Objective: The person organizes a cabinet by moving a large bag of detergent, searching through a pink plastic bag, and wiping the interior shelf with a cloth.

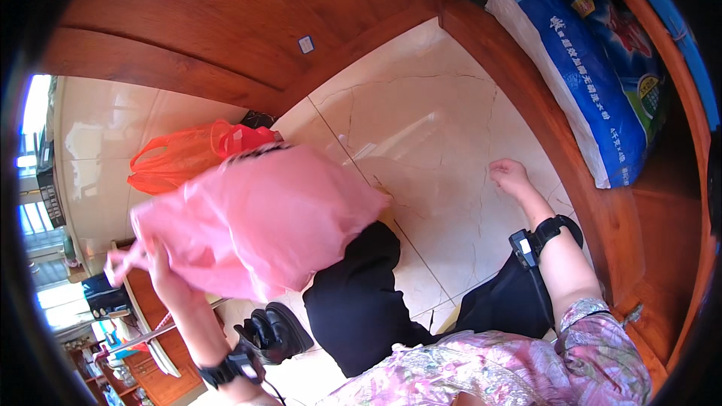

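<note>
My left hand (161,273) grips the knotted or gathered top of a large pink plastic bag (271,214) and holds it up at the left. The bag looks filled and partly blurred; its contents are hidden. Behind it, an orange plastic bag (175,155) and a red bag (248,138) are near the floor. My right hand (509,176) is over the tiled floor at the right, its fingers loosely curled, with nothing seen in it.
A wooden cabinet door (225,17) stands open at the top. In the cabinet at the right is a large blue and white laundry powder package (586,79). Black shoes (276,330) stand on the cracked tile floor (434,124) beside my knee. Shelves with various items are at lower left.
</note>
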A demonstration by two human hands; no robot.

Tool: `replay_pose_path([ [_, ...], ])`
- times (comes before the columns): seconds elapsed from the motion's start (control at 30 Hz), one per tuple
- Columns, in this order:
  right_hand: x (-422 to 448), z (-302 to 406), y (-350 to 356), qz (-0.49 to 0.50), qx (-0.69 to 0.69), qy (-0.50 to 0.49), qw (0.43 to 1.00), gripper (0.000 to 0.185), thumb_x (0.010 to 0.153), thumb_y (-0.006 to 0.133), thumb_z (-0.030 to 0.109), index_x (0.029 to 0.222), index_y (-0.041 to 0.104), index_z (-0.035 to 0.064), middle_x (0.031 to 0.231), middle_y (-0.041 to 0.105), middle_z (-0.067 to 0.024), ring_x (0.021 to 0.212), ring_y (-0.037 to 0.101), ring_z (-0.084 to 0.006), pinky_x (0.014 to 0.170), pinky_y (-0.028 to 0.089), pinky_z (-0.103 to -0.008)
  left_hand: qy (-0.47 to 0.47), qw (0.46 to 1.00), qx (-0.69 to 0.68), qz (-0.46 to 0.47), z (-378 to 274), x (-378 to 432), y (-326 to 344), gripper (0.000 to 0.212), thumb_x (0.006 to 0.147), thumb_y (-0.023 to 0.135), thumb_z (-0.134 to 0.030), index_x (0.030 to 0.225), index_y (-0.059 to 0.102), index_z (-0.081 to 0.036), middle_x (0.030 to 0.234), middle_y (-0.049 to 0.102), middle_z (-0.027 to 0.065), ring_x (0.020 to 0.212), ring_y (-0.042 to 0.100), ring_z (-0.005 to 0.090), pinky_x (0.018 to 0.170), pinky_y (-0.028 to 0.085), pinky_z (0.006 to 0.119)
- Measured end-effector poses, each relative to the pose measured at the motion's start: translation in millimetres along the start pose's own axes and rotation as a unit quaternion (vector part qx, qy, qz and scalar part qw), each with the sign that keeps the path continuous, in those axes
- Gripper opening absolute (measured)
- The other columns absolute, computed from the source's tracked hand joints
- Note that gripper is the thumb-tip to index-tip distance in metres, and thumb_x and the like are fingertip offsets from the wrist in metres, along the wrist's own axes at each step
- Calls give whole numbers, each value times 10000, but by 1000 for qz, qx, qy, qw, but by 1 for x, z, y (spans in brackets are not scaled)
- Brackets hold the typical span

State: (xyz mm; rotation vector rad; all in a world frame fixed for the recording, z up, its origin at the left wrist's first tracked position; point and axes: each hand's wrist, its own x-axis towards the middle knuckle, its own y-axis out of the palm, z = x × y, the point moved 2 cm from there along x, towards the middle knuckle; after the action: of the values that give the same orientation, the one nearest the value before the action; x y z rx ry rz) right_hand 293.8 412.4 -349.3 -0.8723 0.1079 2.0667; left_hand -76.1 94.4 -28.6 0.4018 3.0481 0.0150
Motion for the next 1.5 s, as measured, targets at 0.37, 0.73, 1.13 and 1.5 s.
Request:
replay_pose_path([
  [0.37, 22, -16, 3, 17, -85, -72, 994, 232, 695, 581, 123, 902, 592, 19, 788, 604, -84, 671, 567, -140, 590, 466, -264, -61, 966, 96, -233, -2, -75, -84, 425, 804, 522, -223, 1178, 418, -48, 1173, 434, 114, 936, 507, 260, 756, 444, 352],
  [0.73, -39, 30, -117, -303, 59, -262, 914, 156, 738, 564, 11, 890, 581, 39, 802, 574, -15, 676, 520, -79, 610, 437, -212, -104, 952, 283, -56, 95, -14, -38, 388, 790, 546, -206, 1118, 454, -19, 1094, 479, 107, 896, 518, 222, 736, 442, 318],
  [1.13, -64, -7, -292, -376, 148, -187, 896, 676, 710, 637, 351, 1202, 372, -29, 1143, 478, -153, 1006, 481, -199, 843, 386, -287, -61, 868, 468, 155, 115, 49, 44, 350, 775, 573, -187, 1051, 494, 12, 1008, 529, 99, 852, 531, 179, 714, 440, 282],
  [1.5, -65, 6, -290, -380, 177, -103, 902, 732, 625, 726, 315, 1197, 368, 32, 1106, 502, -145, 983, 507, -212, 819, 421, -313, 158, 801, 358, 453, 120, 55, 314, 319, 761, 597, -170, 991, 530, 41, 929, 574, 91, 812, 542, 141, 693, 438, 248],
])
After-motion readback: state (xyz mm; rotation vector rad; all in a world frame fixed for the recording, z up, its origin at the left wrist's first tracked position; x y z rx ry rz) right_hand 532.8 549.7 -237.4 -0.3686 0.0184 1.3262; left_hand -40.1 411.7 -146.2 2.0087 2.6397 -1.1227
